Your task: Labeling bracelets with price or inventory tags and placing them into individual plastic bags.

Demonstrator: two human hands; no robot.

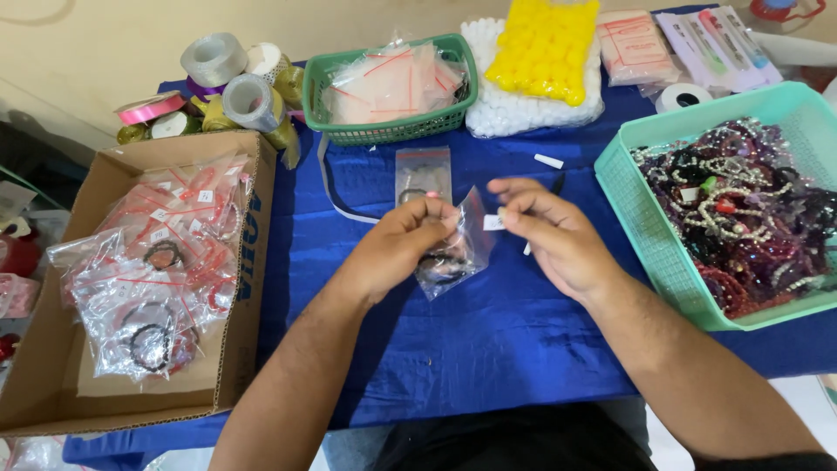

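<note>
My left hand (403,242) pinches a small clear plastic bag (460,253) with a dark beaded bracelet inside, held over the blue cloth. My right hand (551,234) is at the bag's upper edge, its fingertips closed on a small white label (493,221). Just behind the hands, another clear bagged bracelet (423,174) lies flat on the blue tablecloth (488,340).
A cardboard box (52,349) of bagged bracelets sits at left. A teal basket (654,235) full of loose beaded bracelets stands at right. Behind are a green basket (392,131) of empty bags, ribbon rolls (218,87), yellow and white bead packs (540,52) and a tape roll (683,94).
</note>
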